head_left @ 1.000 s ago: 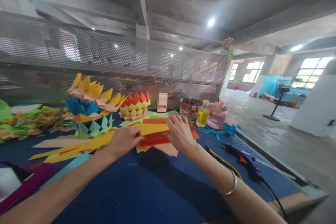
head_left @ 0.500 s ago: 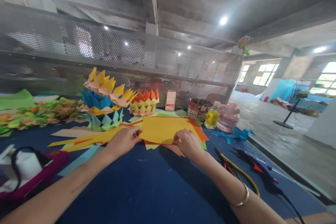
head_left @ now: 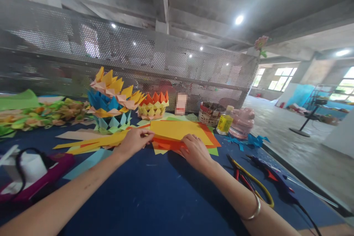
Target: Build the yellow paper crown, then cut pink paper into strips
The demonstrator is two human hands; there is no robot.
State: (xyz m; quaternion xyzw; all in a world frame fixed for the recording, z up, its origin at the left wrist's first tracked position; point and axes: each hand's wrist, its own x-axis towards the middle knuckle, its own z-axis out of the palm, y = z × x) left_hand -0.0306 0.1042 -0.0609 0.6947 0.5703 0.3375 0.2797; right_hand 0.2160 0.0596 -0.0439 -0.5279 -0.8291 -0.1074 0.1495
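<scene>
Head view | left hand (head_left: 135, 141) pinches yellow sheet (head_left: 177, 131) at its left edge | right hand (head_left: 197, 151) on near edge, grip unclear | blue tabletop (head_left: 155, 191) between forearms

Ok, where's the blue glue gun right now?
In the head view, the blue glue gun lies at the right of the table, just right of the yellow-handled tool, near the edge.
</scene>
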